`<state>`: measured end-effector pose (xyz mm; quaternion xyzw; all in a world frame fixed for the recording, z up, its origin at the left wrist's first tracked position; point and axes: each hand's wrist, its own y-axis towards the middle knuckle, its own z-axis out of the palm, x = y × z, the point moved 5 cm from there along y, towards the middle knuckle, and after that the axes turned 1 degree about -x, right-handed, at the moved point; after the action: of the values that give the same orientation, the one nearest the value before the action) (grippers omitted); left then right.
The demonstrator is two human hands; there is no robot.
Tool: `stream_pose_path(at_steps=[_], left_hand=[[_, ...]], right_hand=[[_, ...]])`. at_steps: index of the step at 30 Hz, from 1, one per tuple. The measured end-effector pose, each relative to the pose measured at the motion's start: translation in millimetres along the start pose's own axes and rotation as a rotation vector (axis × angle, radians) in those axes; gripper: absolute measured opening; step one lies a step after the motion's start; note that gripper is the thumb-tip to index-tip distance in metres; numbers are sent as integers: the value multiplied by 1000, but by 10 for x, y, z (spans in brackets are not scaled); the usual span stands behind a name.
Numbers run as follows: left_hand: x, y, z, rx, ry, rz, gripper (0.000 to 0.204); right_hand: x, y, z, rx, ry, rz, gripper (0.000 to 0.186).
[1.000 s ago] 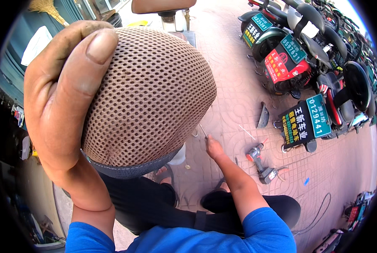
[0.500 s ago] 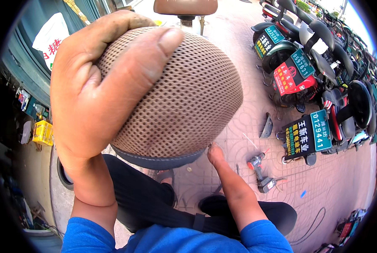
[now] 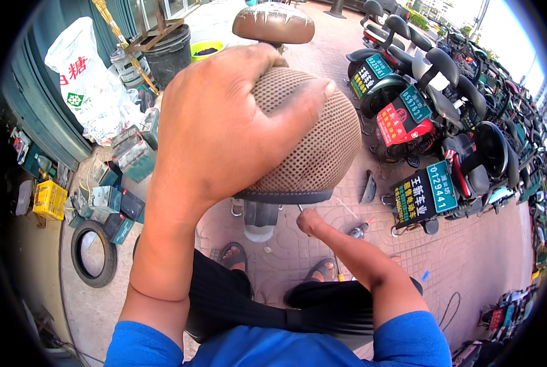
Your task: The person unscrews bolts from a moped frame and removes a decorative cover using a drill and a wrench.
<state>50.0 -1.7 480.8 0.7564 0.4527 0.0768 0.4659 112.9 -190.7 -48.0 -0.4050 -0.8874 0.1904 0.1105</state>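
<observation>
From here I see scooters [image 3: 443, 103] crowding the right of the frame and the mesh cover [image 3: 325, 137] at centre. My left hand [image 3: 224, 122] is clasped over the cover's left side, thumb apart from the fingers; my right hand [image 3: 311, 222], below its lower edge, has fingers curled around a thin rod [image 3: 300, 208].

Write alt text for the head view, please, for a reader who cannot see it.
A person's left hand grips a brown mesh dome with a dark rim, close to the camera; the right hand, lower down, holds a thin rod. Parked scooters line the right side; batteries and a tire lie at left.
</observation>
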Motion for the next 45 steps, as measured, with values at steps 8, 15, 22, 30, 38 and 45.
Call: stream_pose_path(at_steps=[8,15,22,30,38,45], left_hand=[[-63,22,-56,8,-37,-1,51],[-10,0,-121,-8,-115,33,46],[831,-471,-36,-201,-721,-312,68],[908,-871,150,-40,-1231,-533,95],[1012,-1127,144,-7,-1304,-569,80],[267,-1182,564,537,-1130,-385,47]], right_hand=[[-33,-650,775,-431,627,657,25],[300,-827,1245,-51,733,651,48],[-390,-1095,-1527,-919,989,565,64],[647,-2195,-4019,-1200,1261,-329,68],[674,-2106,-3904,-1157,1822,-422,61],[803,-1988,-4000,-1298,1969,-376,47]])
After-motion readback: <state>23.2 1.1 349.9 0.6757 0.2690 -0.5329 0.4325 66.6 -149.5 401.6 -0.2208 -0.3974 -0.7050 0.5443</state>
